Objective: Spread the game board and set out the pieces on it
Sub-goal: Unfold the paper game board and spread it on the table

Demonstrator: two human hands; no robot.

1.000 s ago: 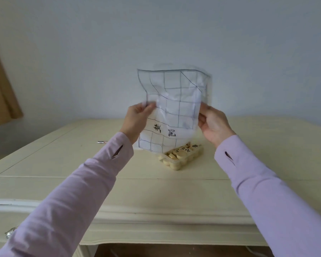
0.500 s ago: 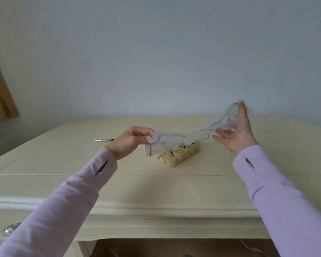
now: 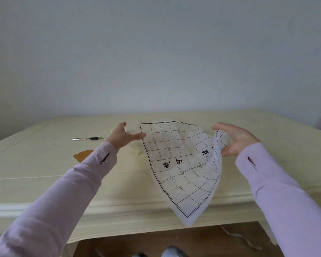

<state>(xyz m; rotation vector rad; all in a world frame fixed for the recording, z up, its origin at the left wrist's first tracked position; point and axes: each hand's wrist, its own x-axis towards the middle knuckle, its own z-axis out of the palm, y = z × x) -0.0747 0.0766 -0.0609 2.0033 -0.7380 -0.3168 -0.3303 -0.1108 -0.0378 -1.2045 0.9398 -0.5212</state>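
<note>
Table (image 3: 44,164): cream, wide, against a pale wall
Game board (image 3: 182,164): thin gridded sheet with black characters, mostly unfolded, raised over the table's near right part, lowest corner hanging past the front edge
Right hand (image 3: 233,140): fingers curled, grasping the board's folded right edge
Left hand (image 3: 122,136): fingers outstretched, thumb reaching the board's left edge; whether it grips cannot be told
Pieces (image 3: 139,152): pale, blurred, just beside the board's left edge
Pen (image 3: 85,139): on the table, left of the left hand
</note>
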